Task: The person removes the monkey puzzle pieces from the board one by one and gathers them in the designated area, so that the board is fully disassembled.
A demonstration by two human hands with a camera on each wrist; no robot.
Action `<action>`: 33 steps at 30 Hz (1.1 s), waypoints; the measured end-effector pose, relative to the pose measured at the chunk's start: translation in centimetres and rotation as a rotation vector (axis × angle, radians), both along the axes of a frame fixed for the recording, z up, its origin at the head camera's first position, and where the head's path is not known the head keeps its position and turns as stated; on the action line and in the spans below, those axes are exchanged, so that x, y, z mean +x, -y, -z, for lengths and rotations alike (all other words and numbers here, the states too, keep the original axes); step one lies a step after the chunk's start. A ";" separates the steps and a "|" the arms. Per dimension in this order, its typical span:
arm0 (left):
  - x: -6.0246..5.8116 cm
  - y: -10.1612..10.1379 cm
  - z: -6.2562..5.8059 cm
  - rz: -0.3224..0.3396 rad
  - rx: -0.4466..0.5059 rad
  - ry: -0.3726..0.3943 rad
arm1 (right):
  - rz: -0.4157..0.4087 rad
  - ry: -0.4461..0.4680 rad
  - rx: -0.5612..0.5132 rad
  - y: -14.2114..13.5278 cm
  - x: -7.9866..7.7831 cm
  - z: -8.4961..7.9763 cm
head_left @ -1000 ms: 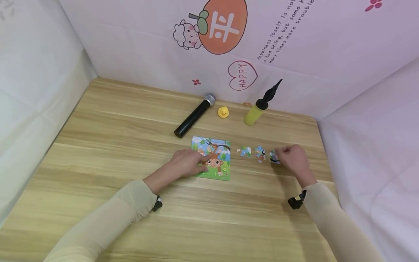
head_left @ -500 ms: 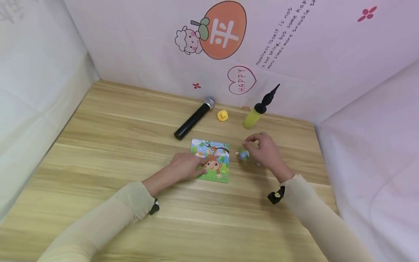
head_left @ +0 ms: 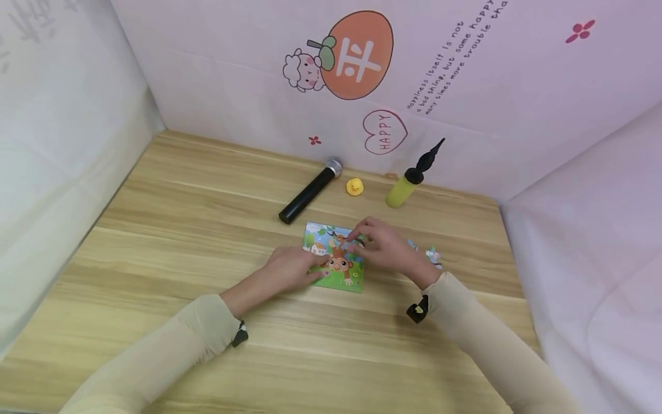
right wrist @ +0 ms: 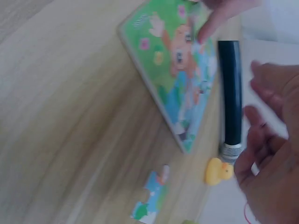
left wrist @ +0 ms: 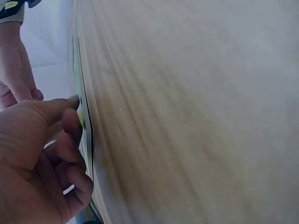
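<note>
right hand [head_left: 380, 244], grasping nothing, hovers over a monkey puzzle [head_left: 339, 264]; left hand [head_left: 292, 267] rests loosely on it (probably light, stiff; hold by edges).

On the pale backdrop [head_left: 233, 98], a red heart [head_left: 385, 132] bore "HAPPY", and an orange fruit [head_left: 360, 54] bore the white character "平". Slanting black lettering [head_left: 455, 57] nearby read "Happiness itself is not / a bad thing, but some happy / many times more trouble tha", cut off above. Faint grey characters [head_left: 33, 23] on the left-hand cloth [head_left: 62, 155] were illegible.
</note>
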State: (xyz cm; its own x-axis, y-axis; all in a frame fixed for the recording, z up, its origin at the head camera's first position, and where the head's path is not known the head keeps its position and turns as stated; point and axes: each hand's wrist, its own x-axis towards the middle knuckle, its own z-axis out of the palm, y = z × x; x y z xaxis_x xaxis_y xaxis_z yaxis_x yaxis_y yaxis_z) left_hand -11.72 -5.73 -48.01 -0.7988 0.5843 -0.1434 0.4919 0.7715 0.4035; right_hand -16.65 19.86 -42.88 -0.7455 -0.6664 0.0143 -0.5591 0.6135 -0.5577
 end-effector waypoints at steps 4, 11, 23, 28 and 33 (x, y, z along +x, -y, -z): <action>0.2 0.0 0.1 0.000 0.017 0.041 | -0.116 0.034 -0.042 0.5 -0.4 0.9; 0.6 -0.1 0.0 0.021 0.019 0.075 | -0.195 0.108 -0.001 1.6 -1.2 1.9; 0.8 0.2 -0.1 0.018 0.039 0.120 | -0.270 0.078 0.111 4.7 -2.7 2.8; 0.8 0.2 0.0 0.015 0.039 0.132 | -0.287 0.058 0.150 6.0 -2.7 2.9; 0.9 0.2 0.1 0.005 0.039 0.131 | -0.278 0.051 0.173 6.6 -2.6 3.3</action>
